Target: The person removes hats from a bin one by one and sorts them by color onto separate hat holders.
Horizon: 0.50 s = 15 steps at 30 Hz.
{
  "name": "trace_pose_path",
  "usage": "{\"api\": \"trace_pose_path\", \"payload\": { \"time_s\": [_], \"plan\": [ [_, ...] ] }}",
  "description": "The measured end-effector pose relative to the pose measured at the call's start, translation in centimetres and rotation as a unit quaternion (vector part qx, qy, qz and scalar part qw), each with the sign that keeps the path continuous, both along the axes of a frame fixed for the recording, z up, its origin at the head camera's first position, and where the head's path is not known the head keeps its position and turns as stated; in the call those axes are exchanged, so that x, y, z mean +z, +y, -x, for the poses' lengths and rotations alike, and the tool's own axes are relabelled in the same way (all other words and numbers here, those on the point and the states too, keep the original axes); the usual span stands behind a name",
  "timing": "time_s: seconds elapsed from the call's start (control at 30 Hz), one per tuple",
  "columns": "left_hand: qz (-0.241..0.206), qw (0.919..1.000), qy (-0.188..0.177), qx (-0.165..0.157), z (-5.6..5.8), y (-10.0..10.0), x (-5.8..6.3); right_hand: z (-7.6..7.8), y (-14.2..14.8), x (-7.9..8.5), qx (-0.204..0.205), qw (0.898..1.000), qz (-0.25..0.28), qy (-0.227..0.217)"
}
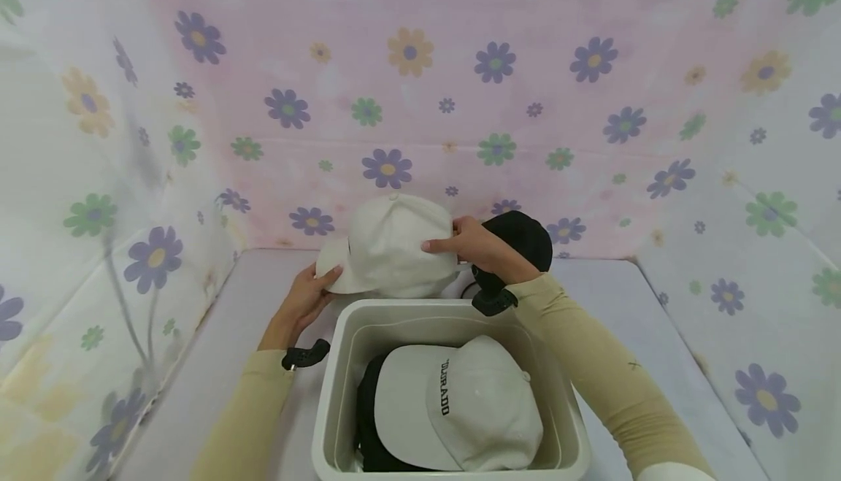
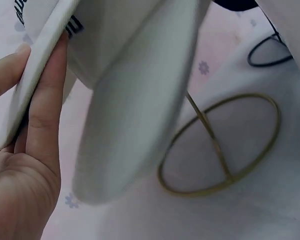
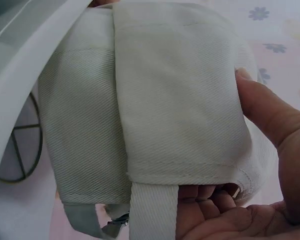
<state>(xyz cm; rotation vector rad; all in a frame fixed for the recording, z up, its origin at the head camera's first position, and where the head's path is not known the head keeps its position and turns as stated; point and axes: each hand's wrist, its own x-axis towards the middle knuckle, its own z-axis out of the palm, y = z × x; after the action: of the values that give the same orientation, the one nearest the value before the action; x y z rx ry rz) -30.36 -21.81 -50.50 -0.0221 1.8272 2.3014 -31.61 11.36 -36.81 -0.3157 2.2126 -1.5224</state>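
The left hand [image 1: 305, 297] pinches the brim of a white cap [image 1: 401, 247] and the right hand [image 1: 482, 247] grips its back edge, a second white brim [image 2: 135, 110] just beside the left fingers. A box rim [image 1: 407, 305] runs close on the hands' near side; a black cap [image 1: 525, 233] sits near the right hand, while tabletop [image 1: 259, 291] spreads left of the left hand.

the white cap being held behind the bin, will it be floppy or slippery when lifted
The white cap will probably flex, since it shows soft dents. The brim seems stiffer: its edge looks straight where the left grip pinches it. Slipping seems unlikely, given the textured weave visible close up.
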Motion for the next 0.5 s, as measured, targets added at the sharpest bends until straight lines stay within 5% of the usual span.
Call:
{"api": "trace_pose_path", "payload": {
  "time_s": [0.5],
  "plan": [
    [0.046, 0.9987, -0.005, 0.022, -1.0, 0.6, -4.1, -0.2, -0.5, -0.9, 0.028, 0.991, -0.122, 0.052]
  ]
}}
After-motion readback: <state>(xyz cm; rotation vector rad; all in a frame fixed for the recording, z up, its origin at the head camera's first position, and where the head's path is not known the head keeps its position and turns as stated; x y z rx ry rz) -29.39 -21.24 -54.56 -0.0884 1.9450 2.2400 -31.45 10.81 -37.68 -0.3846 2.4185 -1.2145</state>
